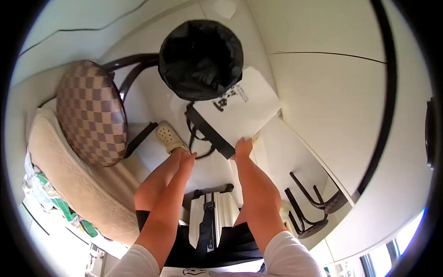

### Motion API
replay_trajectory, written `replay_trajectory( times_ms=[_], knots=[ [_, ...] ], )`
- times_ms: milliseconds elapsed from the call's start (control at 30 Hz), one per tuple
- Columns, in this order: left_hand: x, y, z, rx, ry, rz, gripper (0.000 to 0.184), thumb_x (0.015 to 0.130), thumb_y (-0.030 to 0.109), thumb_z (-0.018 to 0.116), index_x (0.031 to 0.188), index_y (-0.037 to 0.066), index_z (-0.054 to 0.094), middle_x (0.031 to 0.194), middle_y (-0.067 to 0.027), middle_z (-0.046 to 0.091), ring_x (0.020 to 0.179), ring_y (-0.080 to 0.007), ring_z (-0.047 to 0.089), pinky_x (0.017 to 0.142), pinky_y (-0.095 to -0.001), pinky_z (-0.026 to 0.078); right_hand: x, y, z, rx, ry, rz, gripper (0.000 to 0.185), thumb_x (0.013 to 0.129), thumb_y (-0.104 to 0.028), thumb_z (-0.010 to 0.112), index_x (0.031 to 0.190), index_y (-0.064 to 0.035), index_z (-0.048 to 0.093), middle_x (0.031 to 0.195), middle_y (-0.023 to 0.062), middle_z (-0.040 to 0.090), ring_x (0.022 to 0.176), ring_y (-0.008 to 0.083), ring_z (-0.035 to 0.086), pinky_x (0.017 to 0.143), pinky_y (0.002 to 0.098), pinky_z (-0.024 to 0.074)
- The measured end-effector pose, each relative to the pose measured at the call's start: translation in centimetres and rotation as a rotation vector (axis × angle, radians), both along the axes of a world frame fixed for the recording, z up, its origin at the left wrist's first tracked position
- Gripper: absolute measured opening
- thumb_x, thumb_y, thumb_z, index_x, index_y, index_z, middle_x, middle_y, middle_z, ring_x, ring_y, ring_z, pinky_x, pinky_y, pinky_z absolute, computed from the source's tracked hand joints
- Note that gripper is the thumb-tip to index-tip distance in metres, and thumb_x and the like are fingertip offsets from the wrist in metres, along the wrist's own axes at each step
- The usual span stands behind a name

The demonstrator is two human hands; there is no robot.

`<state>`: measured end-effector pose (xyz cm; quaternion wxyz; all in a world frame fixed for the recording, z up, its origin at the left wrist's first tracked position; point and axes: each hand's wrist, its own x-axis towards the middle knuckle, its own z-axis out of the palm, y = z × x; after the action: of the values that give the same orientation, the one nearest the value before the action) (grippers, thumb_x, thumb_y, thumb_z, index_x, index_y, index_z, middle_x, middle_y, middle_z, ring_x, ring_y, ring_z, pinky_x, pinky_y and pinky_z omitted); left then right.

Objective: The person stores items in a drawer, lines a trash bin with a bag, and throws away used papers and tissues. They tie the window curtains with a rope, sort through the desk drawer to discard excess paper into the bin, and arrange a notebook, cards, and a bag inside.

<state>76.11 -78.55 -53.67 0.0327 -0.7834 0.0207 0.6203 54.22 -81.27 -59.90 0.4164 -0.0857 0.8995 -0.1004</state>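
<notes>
A white bag (256,99) with a black band along its opening, black strap handles and black print lies tilted in front of me. My left hand (186,160) is closed at the end of a black handle loop (206,155), its fingertips pinched on the strap. At the other end of the band, my right hand (243,148) grips the bag's corner, thumb and fingers together. Just beyond the bag stands a trash bin (166,69) lined with a black plastic bag, and it overlaps the bag's far side.
A round stool (92,113) with a brown checkered seat is on the left, beside a beige quilted cushion (69,171). Between my legs stands a white suitcase (226,207). White cabinet doors (323,101) line the right. A beige clog (169,137) is on my foot.
</notes>
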Motion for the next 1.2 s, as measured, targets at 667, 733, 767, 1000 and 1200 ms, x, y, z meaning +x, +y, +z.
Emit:
replay_trajectory(
  times_ms=[667, 733, 767, 1000, 1200],
  knots=[
    [-2.1, -8.7, 33.8, -0.181, 0.721, 0.415, 0.068, 0.070, 0.064, 0.057, 0.118, 0.017, 0.049, 0.106, -0.0032, 0.058, 0.099, -0.0226, 0.053, 0.078, -0.0441, 0.036, -4.0, -0.1, 37.7, -0.047, -0.181, 0.147, 0.063, 0.073, -0.027, 0.068, 0.115, 0.0107, 0.040, 0.102, 0.0220, 0.055, 0.084, 0.0285, 0.057, 0.061, 0.0400, 0.0479],
    [-3.1, -9.1, 36.0, -0.256, 0.670, 0.300, 0.072, 0.069, 0.061, 0.060, 0.121, 0.014, 0.047, 0.118, -0.0049, 0.053, 0.098, -0.0212, 0.054, 0.078, -0.0386, 0.038, -2.9, 1.5, 39.0, -0.132, -0.244, 0.088, 0.065, 0.072, -0.029, 0.068, 0.116, 0.0101, 0.040, 0.102, 0.0223, 0.055, 0.084, 0.0292, 0.057, 0.061, 0.0399, 0.0482],
    [-3.9, -9.0, 36.9, -0.300, 0.666, 0.329, 0.070, 0.071, 0.056, 0.062, 0.123, 0.011, 0.046, 0.118, -0.0060, 0.053, 0.093, -0.0225, 0.056, 0.077, -0.0374, 0.042, -2.4, 1.7, 39.5, -0.206, -0.312, 0.042, 0.067, 0.072, -0.030, 0.068, 0.117, 0.0095, 0.039, 0.102, 0.0226, 0.055, 0.085, 0.0298, 0.057, 0.062, 0.0398, 0.0486],
    [-2.8, -8.6, 37.6, -0.407, 0.299, 0.209, 0.021, 0.066, 0.010, 0.055, 0.086, 0.002, 0.055, 0.075, -0.0096, 0.058, 0.067, -0.0244, 0.059, 0.059, -0.0362, 0.051, -2.8, -0.9, 50.3, -0.299, -0.686, 0.100, 0.048, 0.081, -0.025, 0.058, 0.116, 0.0017, 0.040, 0.093, 0.0165, 0.059, 0.057, 0.0256, 0.062, 0.059, 0.0406, 0.0505],
    [-2.3, -12.3, 53.3, -0.468, 0.106, -0.121, 0.013, 0.063, 0.021, 0.061, 0.068, 0.011, 0.055, 0.052, -0.0006, 0.046, 0.033, -0.0114, 0.036, 0.030, -0.0246, 0.023, -9.6, -2.2, 61.4, -0.783, 0.335, 0.834, 0.056, 0.074, -0.044, 0.062, 0.114, -0.0060, 0.050, 0.109, 0.0135, 0.055, 0.101, 0.0312, 0.053, 0.083, 0.0381, 0.0433]
  ],
)
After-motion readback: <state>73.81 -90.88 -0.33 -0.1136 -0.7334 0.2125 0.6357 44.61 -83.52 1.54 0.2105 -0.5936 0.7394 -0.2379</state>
